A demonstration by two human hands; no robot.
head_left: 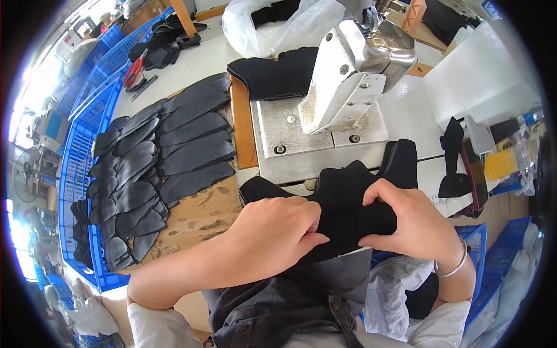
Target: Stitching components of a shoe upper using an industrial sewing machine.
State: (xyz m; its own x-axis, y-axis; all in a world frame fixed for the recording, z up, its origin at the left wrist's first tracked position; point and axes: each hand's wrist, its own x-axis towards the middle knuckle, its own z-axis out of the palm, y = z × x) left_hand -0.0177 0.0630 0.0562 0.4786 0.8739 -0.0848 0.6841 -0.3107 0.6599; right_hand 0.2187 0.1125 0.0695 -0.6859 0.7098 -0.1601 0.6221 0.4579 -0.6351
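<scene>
Between my two hands, close to my body at the table's front edge, is a dark, curved-edged black fabric piece [348,200]; more black fabric lies under or beside it, and I cannot tell how many layers. My left hand [270,232] is closed, its curled fingers and thumb pinching the fabric's left part. With thumb and forefinger bent in a curve, my right hand [415,217] grips the right part. Just beyond the fabric stands a silver-and-white sewing machine [342,81] on a metal bed plate [281,130].
Rows of overlapping dark cut pieces [197,148] cover a brown board [188,223] at left, beside a blue crate [75,180]. Red-handled scissors [135,71] lie farther back. Black pieces [278,72] rest behind the bed plate, near a clear plastic bag [243,29]. Another blue crate [502,249] stands right.
</scene>
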